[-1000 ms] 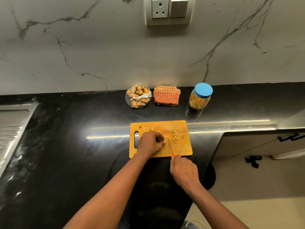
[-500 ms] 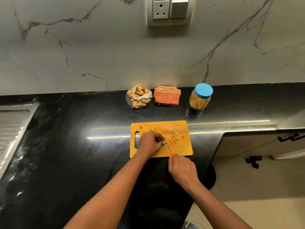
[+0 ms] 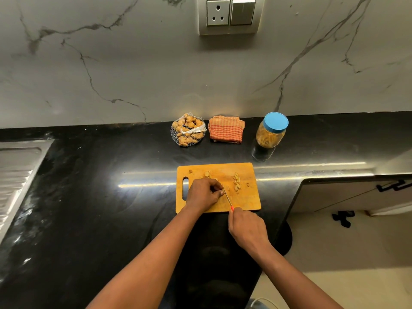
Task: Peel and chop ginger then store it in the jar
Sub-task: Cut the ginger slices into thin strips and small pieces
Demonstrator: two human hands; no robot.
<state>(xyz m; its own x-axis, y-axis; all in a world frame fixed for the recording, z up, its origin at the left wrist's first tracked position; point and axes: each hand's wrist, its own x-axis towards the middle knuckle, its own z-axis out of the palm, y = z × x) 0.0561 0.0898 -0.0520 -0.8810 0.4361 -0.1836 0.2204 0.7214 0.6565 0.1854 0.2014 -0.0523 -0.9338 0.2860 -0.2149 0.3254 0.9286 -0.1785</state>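
I'm pinning ginger on the cutting board (image 3: 245,198) under the left hand's (image 3: 204,194) curled fingers (image 3: 217,192) — the right hand (image 3: 247,228), gripping the knife (image 3: 227,197) just beside, could nick them.

ginger (image 3: 214,180): pale piece on board (image 3: 245,199), gripped under left hand (image 3: 204,194), mostly hidden | strips (image 3: 236,183): small yellow pile right of blade | knife (image 3: 227,196): thin blade, orange handle in right hand (image 3: 247,230) | jar (image 3: 270,132): clear, blue lid on, upright behind board, yellowish contents
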